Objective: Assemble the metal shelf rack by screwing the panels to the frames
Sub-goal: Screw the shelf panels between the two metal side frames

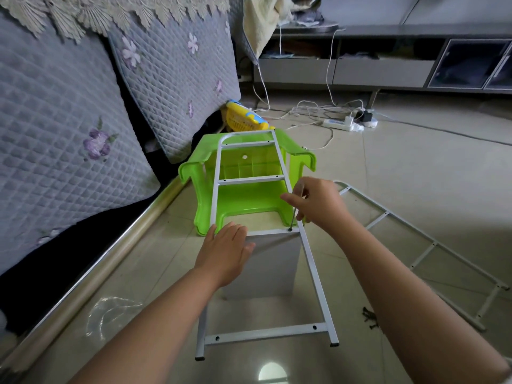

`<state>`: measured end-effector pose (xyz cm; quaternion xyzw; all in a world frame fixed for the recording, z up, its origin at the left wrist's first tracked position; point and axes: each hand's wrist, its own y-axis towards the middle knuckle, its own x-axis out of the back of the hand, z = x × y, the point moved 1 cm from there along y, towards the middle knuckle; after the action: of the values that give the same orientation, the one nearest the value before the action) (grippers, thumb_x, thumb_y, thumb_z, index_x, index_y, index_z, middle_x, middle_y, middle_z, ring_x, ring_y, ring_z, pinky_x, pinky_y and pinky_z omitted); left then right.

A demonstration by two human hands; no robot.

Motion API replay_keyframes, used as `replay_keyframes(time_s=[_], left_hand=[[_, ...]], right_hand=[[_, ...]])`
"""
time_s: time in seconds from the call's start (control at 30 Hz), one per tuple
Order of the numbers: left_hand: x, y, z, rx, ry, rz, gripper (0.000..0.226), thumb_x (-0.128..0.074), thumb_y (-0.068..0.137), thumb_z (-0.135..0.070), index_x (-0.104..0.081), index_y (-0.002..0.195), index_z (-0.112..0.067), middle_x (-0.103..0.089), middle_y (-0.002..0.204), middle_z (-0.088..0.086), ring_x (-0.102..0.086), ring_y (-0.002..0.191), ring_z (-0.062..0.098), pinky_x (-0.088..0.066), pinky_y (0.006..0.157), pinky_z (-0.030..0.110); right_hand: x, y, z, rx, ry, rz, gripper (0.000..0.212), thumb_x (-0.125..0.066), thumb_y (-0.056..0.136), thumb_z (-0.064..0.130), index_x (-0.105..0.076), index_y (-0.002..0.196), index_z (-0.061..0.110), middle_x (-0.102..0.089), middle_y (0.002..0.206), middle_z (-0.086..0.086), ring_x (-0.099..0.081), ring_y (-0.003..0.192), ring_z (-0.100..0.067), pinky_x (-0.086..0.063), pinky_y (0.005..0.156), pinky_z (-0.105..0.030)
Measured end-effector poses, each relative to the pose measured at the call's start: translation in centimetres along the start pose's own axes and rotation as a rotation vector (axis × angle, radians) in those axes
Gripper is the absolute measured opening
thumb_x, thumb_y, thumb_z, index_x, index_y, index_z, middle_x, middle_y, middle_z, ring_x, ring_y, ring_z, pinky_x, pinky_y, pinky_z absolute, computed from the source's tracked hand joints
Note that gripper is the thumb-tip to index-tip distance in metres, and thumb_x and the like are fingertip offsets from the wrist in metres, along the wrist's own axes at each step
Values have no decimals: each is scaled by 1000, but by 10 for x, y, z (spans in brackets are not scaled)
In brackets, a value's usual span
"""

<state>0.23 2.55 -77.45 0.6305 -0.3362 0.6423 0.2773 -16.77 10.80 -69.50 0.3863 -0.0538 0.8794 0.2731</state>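
A white metal ladder-like frame lies tilted, its far end propped on an overturned green plastic stool. A white shelf panel stands on edge under the frame's middle crossbar. My left hand rests flat with straight fingers on the panel's top edge and the crossbar. My right hand pinches a thin hex key held upright, its tip in a screw at the crossbar's right end. A second white frame lies flat on the floor to the right.
Several dark screws lie on the tiled floor near my right forearm. A clear plastic bag lies at the left by the sofa's edge. A power strip with cables and a yellow toy sit farther back.
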Motion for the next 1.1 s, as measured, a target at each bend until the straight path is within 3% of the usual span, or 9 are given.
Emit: replay_keyframes(time_s=[0.13,0.3,0.43,0.5,0.6,0.8,0.87,0.97,1.1], left_hand=[[-1,1,-1,14,11,8,52,-15,99,-44,-25,142,-17,-26,149,-3,-15,141,11,-5,115,37],[-3,2,1,7,25,-5,92,16,68,-55,-25,142,-19,-27,149,-4,-16,141,10,-6,115,37],[-4,1,1,1,19,-5,72,3,86,-54,-25,142,-18,-28,148,-3,-16,141,10,-5,115,36],[-3,0,1,0,6,6,51,-16,99,-43,-26,142,-17,-28,148,-3,-16,141,11,-5,115,36],[-2,1,0,-2,-43,-19,44,-23,101,-38,-31,138,-16,-32,146,-3,-19,140,12,-5,115,37],[-4,2,2,-12,-6,-72,97,17,65,-55,-35,137,-17,-38,142,-3,-25,137,12,-11,114,37],[-5,1,2,-6,-9,-82,99,17,64,-55,-35,137,-16,-39,143,-3,-26,137,13,-11,114,37],[-6,0,2,-7,-12,-83,99,18,63,-55,-35,138,-16,-39,143,-2,-27,137,13,-10,114,37],[-5,2,3,-2,-14,-69,88,11,74,-55,-31,140,-17,-34,146,-3,-23,139,11,-8,115,37]], right_hand=[[-6,-2,-1,-89,320,55,11,-59,87,5,-54,78,4,-60,63,-15,-54,32,-4,-47,38,-17],[-6,-3,0,-114,505,4,7,-38,98,13,-43,97,8,-55,75,-9,-60,48,-19,-55,50,-27],[-3,-4,-4,-7,242,22,25,-34,99,11,-43,122,10,-59,84,-13,-63,59,-27,-57,59,-34],[3,-4,-2,57,106,-15,19,-42,96,10,-51,112,5,-61,85,-12,-65,61,-29,-55,57,-32],[13,-2,4,112,-61,-33,12,-53,90,10,-60,95,0,-61,84,-8,-52,48,-4,-41,49,-13],[15,4,27,71,-321,86,16,-55,87,9,-46,74,10,-66,93,-21,-62,90,-36,-50,82,-44],[15,7,31,49,-364,81,21,-52,85,3,-43,69,13,-67,91,-20,-63,88,-35,-53,78,-40],[12,7,35,72,-494,150,8,-52,88,7,-58,93,7,-65,98,-15,-61,94,-31,-51,79,-31],[14,1,48,227,-753,309,26,-48,95,22,-56,110,2,-57,112,-15,-55,106,-30,-40,73,-28]])
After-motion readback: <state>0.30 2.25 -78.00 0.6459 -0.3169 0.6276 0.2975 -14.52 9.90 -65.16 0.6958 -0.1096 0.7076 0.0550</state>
